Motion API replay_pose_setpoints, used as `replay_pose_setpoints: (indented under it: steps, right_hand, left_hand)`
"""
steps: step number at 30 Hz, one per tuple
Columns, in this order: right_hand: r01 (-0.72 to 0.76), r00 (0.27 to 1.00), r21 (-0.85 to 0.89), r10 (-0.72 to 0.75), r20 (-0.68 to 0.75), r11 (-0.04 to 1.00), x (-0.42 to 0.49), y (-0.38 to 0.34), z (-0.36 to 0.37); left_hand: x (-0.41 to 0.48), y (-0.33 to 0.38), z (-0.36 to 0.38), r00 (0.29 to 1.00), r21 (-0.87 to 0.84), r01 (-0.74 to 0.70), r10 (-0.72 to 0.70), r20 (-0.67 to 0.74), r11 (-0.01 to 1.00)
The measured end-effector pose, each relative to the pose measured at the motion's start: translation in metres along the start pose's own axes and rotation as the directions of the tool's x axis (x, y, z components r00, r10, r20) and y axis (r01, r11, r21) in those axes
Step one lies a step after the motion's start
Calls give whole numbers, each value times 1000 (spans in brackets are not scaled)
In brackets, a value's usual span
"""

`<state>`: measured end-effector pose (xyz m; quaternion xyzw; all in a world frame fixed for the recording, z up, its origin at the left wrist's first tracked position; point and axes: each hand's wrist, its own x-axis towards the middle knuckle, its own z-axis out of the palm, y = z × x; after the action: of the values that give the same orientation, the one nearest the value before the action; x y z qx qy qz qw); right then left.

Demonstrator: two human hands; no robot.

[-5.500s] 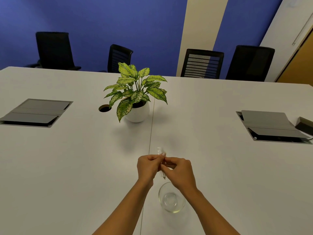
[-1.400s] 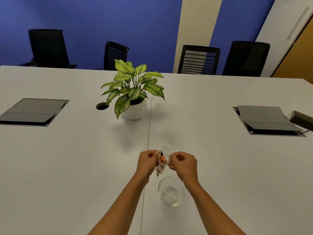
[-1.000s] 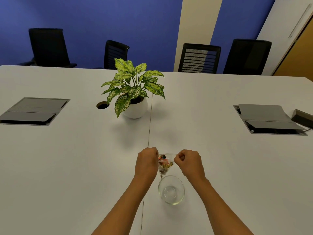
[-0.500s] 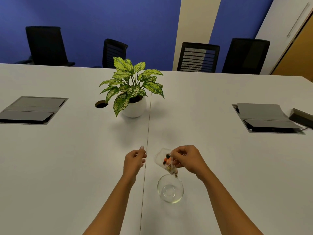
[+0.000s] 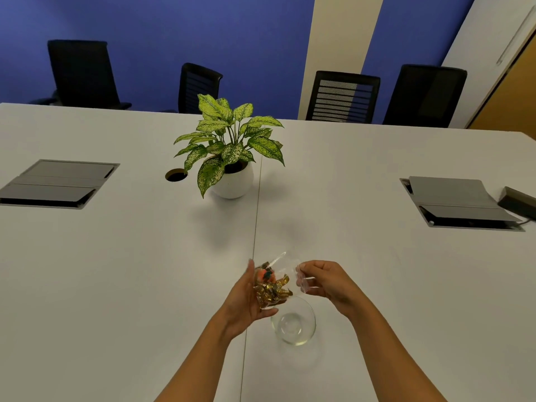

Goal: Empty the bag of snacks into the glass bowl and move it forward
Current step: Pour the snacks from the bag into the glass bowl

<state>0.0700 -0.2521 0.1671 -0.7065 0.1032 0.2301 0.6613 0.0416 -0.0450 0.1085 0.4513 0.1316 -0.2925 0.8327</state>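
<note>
A small clear plastic bag of snacks (image 5: 272, 288), filled with gold-wrapped pieces and one orange piece, hangs just above the far left rim of the glass bowl (image 5: 293, 326). My left hand (image 5: 246, 300) cups the filled part of the bag from the left. My right hand (image 5: 324, 281) pinches the bag's clear open edge on the right. The bowl stands on the white table (image 5: 130, 271) below my hands and looks empty.
A potted plant (image 5: 229, 158) in a white pot stands farther back, past the hands. Grey cable hatches (image 5: 58, 182) (image 5: 461, 203) lie in the table at left and right, with a round cable hole (image 5: 176, 175) near the plant. Black chairs line the far edge.
My left hand, which had let go of the bag half a second ago, has come back and cups it. The bag now sits lower on its side, nearer the bowl.
</note>
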Motion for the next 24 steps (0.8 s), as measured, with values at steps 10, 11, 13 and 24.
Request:
replay_pose_setpoints:
  steps: [10,11,13,24]
  right_hand:
    - [-185,974,-32,179,-136,982,17,70,-3]
    - [-189,973,-15,185,-141,982,17,75,-1]
    - [-182,964,29,184,-193,983,17,85,2]
    - [-167,952,-138,124,-280,976,24,117,5]
  left_hand:
    - [8,-17,-4,982,386,45,31,-189,922]
    - [9,-20,-5,978,416,52,38,-206,908]
    - [13,-25,-8,972,454,57,54,-227,889]
    - [28,-43,-13,948,621,18,184,-259,784]
